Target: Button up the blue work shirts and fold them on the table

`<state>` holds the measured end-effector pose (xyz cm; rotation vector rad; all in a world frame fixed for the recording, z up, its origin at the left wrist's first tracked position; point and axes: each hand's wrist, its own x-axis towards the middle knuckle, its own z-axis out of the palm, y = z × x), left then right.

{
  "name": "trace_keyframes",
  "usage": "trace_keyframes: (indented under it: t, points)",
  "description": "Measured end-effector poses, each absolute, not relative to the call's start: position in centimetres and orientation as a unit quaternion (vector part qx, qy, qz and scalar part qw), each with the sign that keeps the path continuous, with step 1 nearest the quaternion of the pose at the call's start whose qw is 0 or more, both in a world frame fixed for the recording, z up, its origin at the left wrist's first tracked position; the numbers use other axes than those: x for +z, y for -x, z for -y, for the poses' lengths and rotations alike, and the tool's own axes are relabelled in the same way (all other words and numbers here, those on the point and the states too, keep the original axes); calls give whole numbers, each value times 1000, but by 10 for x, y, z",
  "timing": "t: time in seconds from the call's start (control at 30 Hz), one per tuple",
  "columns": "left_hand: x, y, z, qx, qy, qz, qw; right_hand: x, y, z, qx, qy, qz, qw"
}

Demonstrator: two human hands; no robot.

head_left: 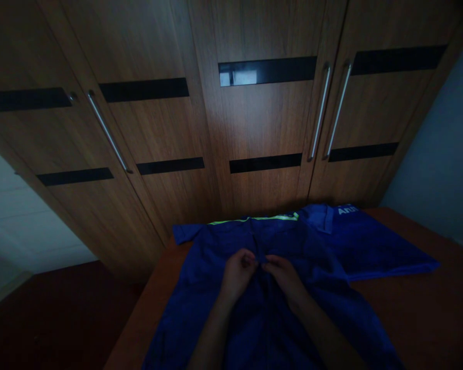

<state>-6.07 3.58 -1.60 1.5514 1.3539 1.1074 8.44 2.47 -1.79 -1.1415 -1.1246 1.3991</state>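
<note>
A dark blue short-sleeved work shirt (212, 262) lies spread on the table, its collar end toward the wardrobe. Yellow-green strips cross its far end, and its lower part runs out of the bottom of the view. My left hand (239, 267) pinches the edge of the shirt's front opening near the middle. Close beside it, my right hand (283, 272) grips the opposite edge, fingertips almost touching those of the left. Whether a button or a zip is between the fingers is too dark to tell.
A folded blue garment (378, 246) with white lettering lies at the right, partly against the shirt's sleeve. The reddish-brown table (420, 313) stands close to a wooden wardrobe (262, 123) with long metal handles. Dark red floor (69, 303) shows at the lower left.
</note>
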Motion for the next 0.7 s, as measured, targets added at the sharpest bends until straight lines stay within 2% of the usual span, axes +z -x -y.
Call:
trace_keyframes:
  t: [0.13, 0.47, 0.7]
  points:
    - [-8, 62, -33, 432, -613, -538, 384, -16, -85, -24, 567, 472, 455, 499]
    - [-3, 56, -29, 401, -660, -585, 247, -15, -83, -23, 579, 470, 437, 503]
    - [-13, 54, -32, 434, -618, -584, 297, -23, -82, -26, 599, 446, 476, 465]
